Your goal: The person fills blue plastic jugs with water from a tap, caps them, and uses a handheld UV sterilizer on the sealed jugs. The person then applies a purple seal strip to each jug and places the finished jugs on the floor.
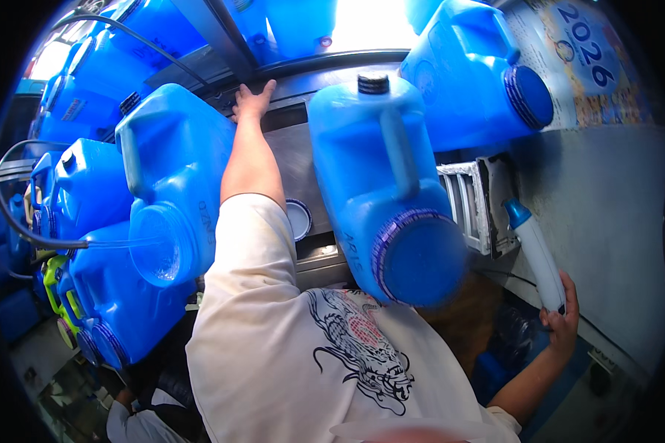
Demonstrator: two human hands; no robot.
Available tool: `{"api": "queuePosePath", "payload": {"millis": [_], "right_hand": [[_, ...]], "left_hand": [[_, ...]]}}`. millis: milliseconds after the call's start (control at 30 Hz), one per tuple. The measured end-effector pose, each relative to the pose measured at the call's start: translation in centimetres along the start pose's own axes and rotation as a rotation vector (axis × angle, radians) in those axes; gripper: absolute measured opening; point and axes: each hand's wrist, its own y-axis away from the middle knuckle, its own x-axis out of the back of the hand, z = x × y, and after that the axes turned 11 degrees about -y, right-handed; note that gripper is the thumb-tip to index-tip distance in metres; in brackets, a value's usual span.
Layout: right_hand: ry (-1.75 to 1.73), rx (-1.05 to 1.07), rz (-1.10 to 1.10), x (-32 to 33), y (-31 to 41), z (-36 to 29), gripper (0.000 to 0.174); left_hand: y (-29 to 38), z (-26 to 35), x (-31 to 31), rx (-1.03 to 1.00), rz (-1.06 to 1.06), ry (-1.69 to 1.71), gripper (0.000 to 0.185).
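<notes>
My left hand [252, 102] reaches to the back of the metal counter with its fingers apart, close to a ledge; I cannot tell if it touches anything. On the right, my right hand [562, 310] grips the lower end of a white hand-held blower [540, 257] with a blue nozzle, its tip pointing up. Left of my left arm, water runs from a hose [61, 242] into the uncapped wide mouth of a blue plastic water jug [185, 149]. Before me lies another blue jug [346, 144], its wide blue cap [421, 260] ringed by a purple printed band.
A loose cap [298, 219] lies on the steel counter [293, 152]. Another capped jug [463, 83] rests at the back right, above a white-framed vent [463, 205]. Several filled-looking jugs [94, 188] crowd the left. A person's sleeve [138, 423] shows at the lower left.
</notes>
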Motion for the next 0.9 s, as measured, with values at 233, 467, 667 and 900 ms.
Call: {"api": "queuePosePath", "payload": {"millis": [233,467,667,900], "right_hand": [[-0.094,0.066,-0.149,2.4,1.2,3.9,0.085],[-0.28,0.056,-0.332,3.4,2.1,8.9,0.081],[-0.399,0.103,-0.519,1.6,2.2,12.0,0.074],[-0.47,0.153,-0.623,0.1,2.3,11.5,0.065]], "left_hand": [[9.2,1.4,3.9,-0.307,-0.064,0.806,0.084],[34.8,-0.4,11.5,-0.799,0.071,1.075,0.085],[45.3,-0.9,11.8,-1.041,0.044,0.587,0.15],[48.5,-0.4,10.4,-0.937,0.221,0.397,0.15]]}}
